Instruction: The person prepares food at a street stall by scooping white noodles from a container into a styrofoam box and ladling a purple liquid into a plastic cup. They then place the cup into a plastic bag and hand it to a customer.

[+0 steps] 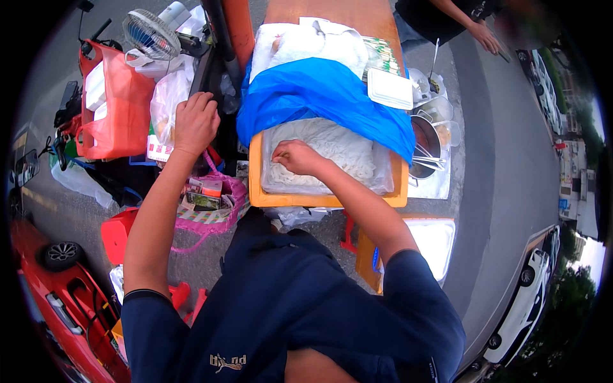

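My right hand (299, 158) hovers over white noodle-like strands (352, 167), its thumb and fingertips pinched together. Whether something small sits between the fingertips I cannot tell. The strands lie in a clear plastic liner inside a yellow box (330, 200). A blue plastic bag (311, 91) covers the box's far part. To the left, my left hand (196, 119) is beside a white plastic bag (165, 103) with its fingers curled at a dark edge; its palm is hidden. On the blue bag's right side rests a white lidded container (390, 89).
White towels (311, 43) and wrapped chopsticks (383, 52) lie on the wooden table (330, 8). Pots with ladles (426, 139) stand right. Left are a fan (152, 34), a red bag (119, 119) and a pink-rimmed basket (234, 191). Another person's hand (483, 37) shows top right.
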Available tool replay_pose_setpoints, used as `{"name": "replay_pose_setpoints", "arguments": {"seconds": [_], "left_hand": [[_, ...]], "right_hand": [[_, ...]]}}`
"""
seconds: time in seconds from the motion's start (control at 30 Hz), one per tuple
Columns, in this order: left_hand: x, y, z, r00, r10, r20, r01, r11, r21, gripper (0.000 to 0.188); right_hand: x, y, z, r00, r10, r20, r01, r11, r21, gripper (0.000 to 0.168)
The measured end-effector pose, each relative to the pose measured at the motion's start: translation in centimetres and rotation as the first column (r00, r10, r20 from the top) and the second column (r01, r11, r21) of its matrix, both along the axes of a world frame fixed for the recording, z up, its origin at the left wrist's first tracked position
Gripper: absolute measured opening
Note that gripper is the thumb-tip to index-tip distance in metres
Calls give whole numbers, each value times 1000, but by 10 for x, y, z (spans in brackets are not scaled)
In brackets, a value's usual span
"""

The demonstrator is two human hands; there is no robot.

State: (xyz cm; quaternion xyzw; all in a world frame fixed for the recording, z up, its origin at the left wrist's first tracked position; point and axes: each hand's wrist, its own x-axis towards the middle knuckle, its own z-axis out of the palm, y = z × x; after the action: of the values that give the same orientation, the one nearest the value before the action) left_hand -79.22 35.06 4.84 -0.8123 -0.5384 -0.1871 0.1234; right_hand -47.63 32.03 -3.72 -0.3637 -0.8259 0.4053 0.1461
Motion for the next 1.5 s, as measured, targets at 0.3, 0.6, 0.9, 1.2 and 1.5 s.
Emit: {"name": "replay_pose_setpoints", "arguments": {"seconds": [0.3,0.6,0.9,1.2,1.5], "left_hand": [[-8,-1,-7,1000,5,7,-5,1000,11,21],[-6,1,-4,999,-15,34,14,1000,17,20],[-6,-3,-2,1000,15,12,-14,1000,-26,19],[-8,0,-6,998,-34,50,32,999,39,19],[-4,2,-3,998,-30,52,28,999,23,14]], "right_hand": [[-25,-12,-1,734,329,594,-423,906,21,17],[99,28,39,807,34,589,-90,994,66,15],[57,-10,70,935,-224,275,171,964,204,11],[13,-40,-70,898,-17,440,-176,903,393,10],[186,-22,-30,698,-678,231,556,716,423,15]]}}
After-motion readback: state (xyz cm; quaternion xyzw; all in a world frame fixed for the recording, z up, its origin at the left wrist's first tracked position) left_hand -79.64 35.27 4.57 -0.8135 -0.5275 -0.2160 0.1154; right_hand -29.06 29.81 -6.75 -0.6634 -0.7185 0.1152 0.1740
